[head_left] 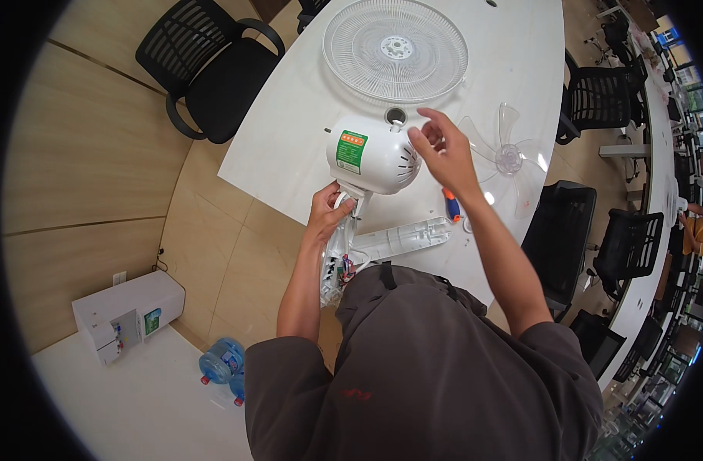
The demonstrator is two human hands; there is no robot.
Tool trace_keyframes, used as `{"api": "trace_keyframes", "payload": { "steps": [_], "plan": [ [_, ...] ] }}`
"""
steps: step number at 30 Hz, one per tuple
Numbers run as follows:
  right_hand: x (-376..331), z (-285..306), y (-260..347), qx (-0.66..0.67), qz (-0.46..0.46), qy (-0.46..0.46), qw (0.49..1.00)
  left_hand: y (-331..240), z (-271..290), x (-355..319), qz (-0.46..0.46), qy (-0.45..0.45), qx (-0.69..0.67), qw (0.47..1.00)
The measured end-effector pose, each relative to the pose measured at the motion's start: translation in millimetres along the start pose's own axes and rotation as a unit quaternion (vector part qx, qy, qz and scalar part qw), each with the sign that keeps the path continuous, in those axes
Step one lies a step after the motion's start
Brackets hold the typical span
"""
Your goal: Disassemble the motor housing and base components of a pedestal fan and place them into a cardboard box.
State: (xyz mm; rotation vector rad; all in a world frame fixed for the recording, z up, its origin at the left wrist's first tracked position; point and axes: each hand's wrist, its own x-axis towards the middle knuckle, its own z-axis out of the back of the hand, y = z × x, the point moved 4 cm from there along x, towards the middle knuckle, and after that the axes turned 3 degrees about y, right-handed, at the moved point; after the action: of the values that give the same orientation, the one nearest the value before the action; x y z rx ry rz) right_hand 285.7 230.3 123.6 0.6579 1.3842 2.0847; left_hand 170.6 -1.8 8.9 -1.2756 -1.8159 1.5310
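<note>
A white fan motor housing [374,157] with a green and orange label and vent slots stands over the table edge. Below it, my left hand [328,211] is wrapped around the fan neck [355,201]. The opened white fan column [337,265] hangs under that hand, with wires and a small circuit board showing. My right hand [447,154] is beside the housing, thumb and forefinger apart, close to the small white knob [396,125] on top; it holds nothing visible. A long white column cover [401,238] lies near my body.
The white table [282,146] bears a round fan grille [397,50], a clear fan blade [509,157] and an orange-and-blue screwdriver-like tool [452,206]. Black chairs [228,92] surround it. A water dispenser [129,315] and blue water bottles [222,361] are at left.
</note>
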Motion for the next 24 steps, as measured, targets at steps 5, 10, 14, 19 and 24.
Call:
{"api": "trace_keyframes", "payload": {
  "steps": [5, 10, 14, 19, 24],
  "plan": [
    [43.4, -7.3, 6.1, -0.044, 0.001, 0.22, 0.974, -3.0, 3.0, 2.0, 0.009, 0.007, 0.017, 1.0],
    [54.1, -23.5, -0.4, -0.088, -0.028, 0.288, 0.953, 4.4, 5.9, 2.8, 0.015, 0.017, 0.003, 1.0],
    [53.3, -31.5, -7.9, -0.022, -0.054, 0.26, 0.964, 10.7, 8.9, 5.0, 0.002, 0.015, 0.005, 1.0],
    [53.5, -35.0, -14.2, 0.007, -0.085, 0.228, 0.97, 17.2, 8.3, 4.6, 0.054, 0.033, -0.032, 0.997],
    [54.9, -37.8, -19.4, 0.031, -0.089, 0.217, 0.972, 13.2, 7.6, 4.2, 0.052, 0.035, -0.033, 0.997]
  ]
}}
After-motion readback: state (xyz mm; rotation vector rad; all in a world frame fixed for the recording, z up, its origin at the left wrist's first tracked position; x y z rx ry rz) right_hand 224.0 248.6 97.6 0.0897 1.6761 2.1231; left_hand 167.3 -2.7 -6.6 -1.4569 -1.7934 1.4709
